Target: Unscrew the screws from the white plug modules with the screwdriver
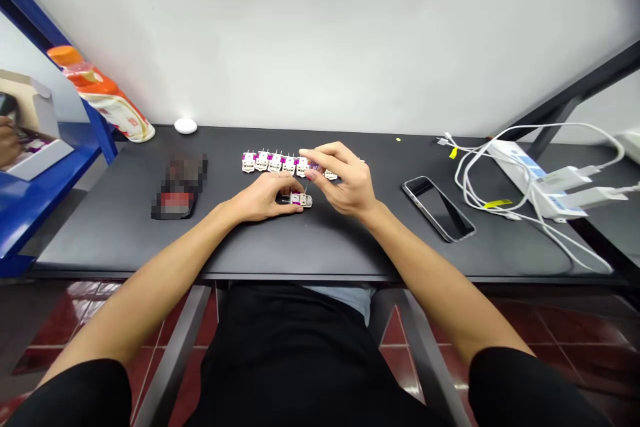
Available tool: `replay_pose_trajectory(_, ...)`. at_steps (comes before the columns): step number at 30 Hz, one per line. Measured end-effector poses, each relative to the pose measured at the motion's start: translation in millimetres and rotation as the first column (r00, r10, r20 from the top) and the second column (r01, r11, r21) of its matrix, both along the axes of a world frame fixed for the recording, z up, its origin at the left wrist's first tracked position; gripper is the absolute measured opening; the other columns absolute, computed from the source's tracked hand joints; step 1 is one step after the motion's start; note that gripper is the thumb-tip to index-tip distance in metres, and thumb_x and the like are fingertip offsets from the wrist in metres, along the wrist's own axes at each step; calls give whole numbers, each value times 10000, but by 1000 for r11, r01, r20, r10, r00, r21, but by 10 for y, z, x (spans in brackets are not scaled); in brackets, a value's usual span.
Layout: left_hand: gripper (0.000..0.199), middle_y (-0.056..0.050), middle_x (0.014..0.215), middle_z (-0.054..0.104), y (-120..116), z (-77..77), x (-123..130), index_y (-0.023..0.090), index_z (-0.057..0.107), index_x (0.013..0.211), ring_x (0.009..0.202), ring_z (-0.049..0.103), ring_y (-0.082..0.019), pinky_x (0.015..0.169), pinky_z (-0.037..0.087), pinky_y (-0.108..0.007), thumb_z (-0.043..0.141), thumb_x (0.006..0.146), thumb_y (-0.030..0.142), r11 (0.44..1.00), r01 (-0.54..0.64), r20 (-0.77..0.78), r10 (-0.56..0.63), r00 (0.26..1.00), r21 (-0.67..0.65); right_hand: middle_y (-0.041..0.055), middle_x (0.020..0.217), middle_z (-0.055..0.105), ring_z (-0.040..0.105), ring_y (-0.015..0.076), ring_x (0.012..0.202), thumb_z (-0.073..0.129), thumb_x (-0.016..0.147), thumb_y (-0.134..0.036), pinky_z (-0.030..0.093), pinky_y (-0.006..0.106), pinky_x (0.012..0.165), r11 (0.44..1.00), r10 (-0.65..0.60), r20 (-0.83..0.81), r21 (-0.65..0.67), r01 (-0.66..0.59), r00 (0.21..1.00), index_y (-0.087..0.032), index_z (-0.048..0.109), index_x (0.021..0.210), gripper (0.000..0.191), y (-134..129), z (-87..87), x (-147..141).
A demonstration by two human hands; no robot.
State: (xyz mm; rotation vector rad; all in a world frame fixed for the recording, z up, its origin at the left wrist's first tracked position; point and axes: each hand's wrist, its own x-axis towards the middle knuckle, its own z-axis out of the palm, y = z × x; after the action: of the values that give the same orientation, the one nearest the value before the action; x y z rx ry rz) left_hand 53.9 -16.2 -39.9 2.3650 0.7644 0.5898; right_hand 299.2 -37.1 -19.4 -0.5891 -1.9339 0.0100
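Note:
My left hand (270, 197) grips a small white and purple part (301, 200) between thumb and fingers, low over the dark table. Above and to the right of that part, my right hand (343, 177) is closed in a pinch on a thin metal pin that points down at it. Behind both hands runs a row of several similar white and purple parts (275, 161), with thin pins sticking up. My right hand hides some of the row's right side.
A phone (439, 208) lies to the right, near white cables and a power strip (535, 180). On the left are a dark pixelated object (179, 187), a white oval item (185, 125) and an orange-capped bottle (107, 97). Another person's hand (9, 142) shows at the far left.

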Motion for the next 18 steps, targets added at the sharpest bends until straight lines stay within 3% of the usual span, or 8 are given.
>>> replay_pose_trajectory(4, 366, -83, 1130, 826, -5, 11, -2, 213, 815, 1195, 981, 726, -251, 901, 572, -371, 821, 1000, 523, 1000, -6, -13, 6, 1000, -10, 41, 1071, 829, 768, 168, 859, 820, 1068, -264, 682, 320, 753, 998, -19, -52, 57, 22, 998, -328, 838, 1417, 355, 17, -9, -9)
replay_pose_trajectory(12, 374, -77, 1101, 807, 10, -5, -10, 209, 808, 1208, 985, 722, -249, 890, 562, -363, 828, 1002, 520, 1000, 8, -1, -8, 1000, -9, 62, 1234, 899, 855, 195, 1072, 660, 1138, -186, 729, 372, 969, 1000, 13, -7, -1, -13, 1000, -288, 752, 1537, 422, -37, 26, -19)
replay_pose_trajectory(18, 393, -76, 1116, 816, 6, 3, -7, 213, 807, 1216, 998, 731, -256, 906, 566, -374, 830, 1002, 543, 1000, 8, -5, -8, 1000, -21, 56, 1115, 902, 826, 210, 928, 738, 1111, -263, 722, 394, 842, 998, -50, -23, 23, 51, 998, -298, 834, 1380, 287, -6, 26, -2)
